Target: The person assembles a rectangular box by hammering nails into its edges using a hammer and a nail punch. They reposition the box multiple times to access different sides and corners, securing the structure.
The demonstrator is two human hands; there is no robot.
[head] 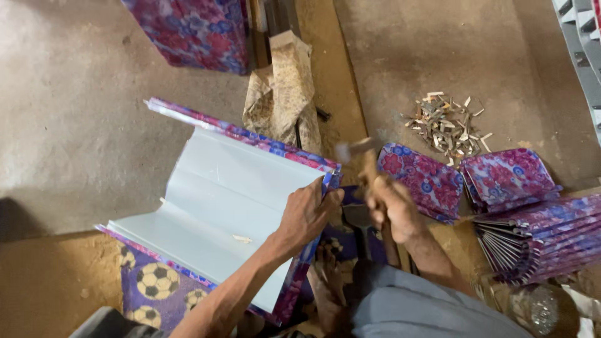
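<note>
Now the left hand (307,213) curls its fingers over the bent metal sheet (219,200)'s edge; beside them, the right hand (391,206) grips a raised hammer (357,150).

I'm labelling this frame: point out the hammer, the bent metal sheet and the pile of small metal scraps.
hammer (352,149), head view, on its blurred head.
bent metal sheet (219,206), head view, on its pale inner face.
pile of small metal scraps (446,125), head view, on its middle.
</note>
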